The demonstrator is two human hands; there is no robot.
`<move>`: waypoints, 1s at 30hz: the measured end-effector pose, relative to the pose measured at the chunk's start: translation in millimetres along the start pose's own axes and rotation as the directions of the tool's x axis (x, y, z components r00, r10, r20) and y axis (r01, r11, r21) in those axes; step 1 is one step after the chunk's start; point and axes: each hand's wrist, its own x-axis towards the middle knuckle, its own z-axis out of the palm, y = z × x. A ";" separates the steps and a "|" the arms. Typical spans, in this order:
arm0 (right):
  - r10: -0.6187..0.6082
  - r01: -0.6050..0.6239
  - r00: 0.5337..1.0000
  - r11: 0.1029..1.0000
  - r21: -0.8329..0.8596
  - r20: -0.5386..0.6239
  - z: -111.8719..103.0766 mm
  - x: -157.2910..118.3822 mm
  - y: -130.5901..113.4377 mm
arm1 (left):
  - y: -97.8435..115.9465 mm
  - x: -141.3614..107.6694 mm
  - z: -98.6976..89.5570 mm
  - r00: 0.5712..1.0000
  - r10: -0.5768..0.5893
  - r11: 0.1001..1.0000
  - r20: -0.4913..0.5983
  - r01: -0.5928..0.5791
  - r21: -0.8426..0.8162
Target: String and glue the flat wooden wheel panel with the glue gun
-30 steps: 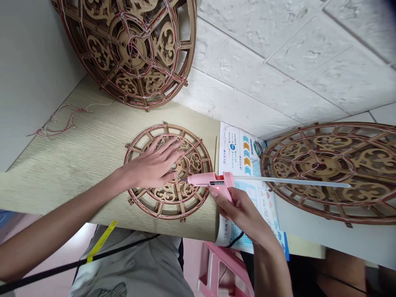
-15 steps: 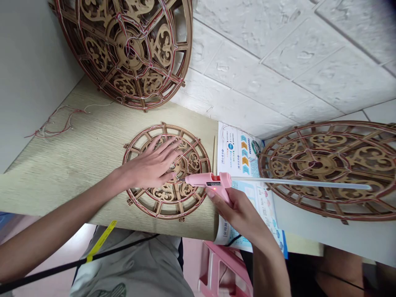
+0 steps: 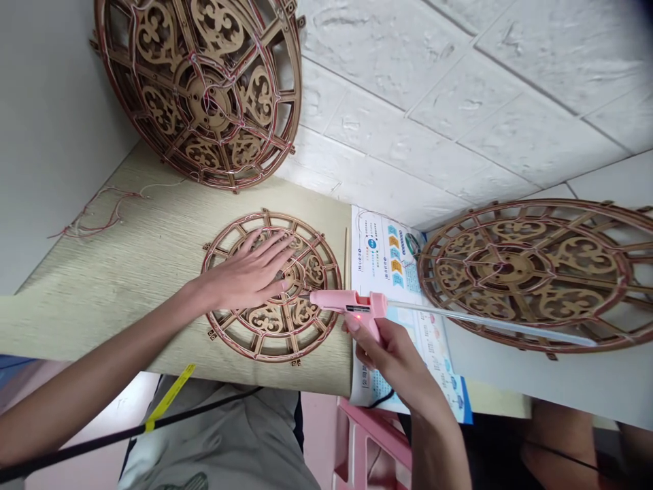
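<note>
A round brown openwork frame point(image 3: 265, 320) lies flat on the table, with red and white wires running along its ring and spokes. My left hand point(image 3: 249, 275) rests over its upper left part, fingers spread, hiding some of the scrollwork. In my right hand point(image 3: 380, 344) is a pink hot glue gun point(image 3: 334, 299), gripped by its handle, a small red light lit on it. Its nozzle points left, over the frame near my left thumb; whether the tip touches is too small to tell. A long translucent glue stick point(image 3: 490, 320) sticks out of its back.
Larger wired round frames stand at the upper left point(image 3: 204, 102) and lie at the right point(image 3: 510, 272). Loose wires point(image 3: 109, 207) are on the wooden table point(image 3: 122, 272). A printed sheet point(image 3: 364, 272) and a thin stick point(image 3: 347, 258) lie right of the small frame. A white brick-patterned wall point(image 3: 408, 102) rises behind.
The glue gun has shifted slightly right and its glue stick end tilts lower. My left thumb and the nozzle are a little farther apart. The whole view has shifted slightly.
</note>
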 end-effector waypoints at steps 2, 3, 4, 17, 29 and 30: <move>-0.021 0.019 1.000 0.995 0.095 0.016 -0.8 -2.8 4.6 | -0.4 1.1 -0.8 1.000 -0.007 1.000 0.019 0.006 0.015; -0.034 0.030 0.999 0.990 0.139 0.025 -1.2 -4.1 6.9 | -1.1 1.6 -1.2 1.000 -0.005 1.000 0.030 0.004 0.022; -0.043 0.037 0.998 0.982 0.183 0.034 -1.4 -5.5 9.1 | -2.2 2.1 -1.5 0.999 0.000 1.000 0.038 -0.001 0.027; -0.096 0.116 0.993 0.819 0.562 -0.065 -2.1 -23.1 14.2 | -27.1 19.5 -32.9 0.956 0.149 0.989 0.251 -0.148 -0.024; -0.080 0.079 0.997 0.931 0.357 -0.012 6.4 -21.4 24.2 | -13.5 28.0 -46.2 0.983 -0.089 0.996 0.160 0.090 0.001; -0.084 0.082 0.996 0.938 0.337 -0.008 7.3 -20.1 23.8 | -13.1 22.8 -42.7 0.978 -0.126 0.992 0.168 0.125 0.015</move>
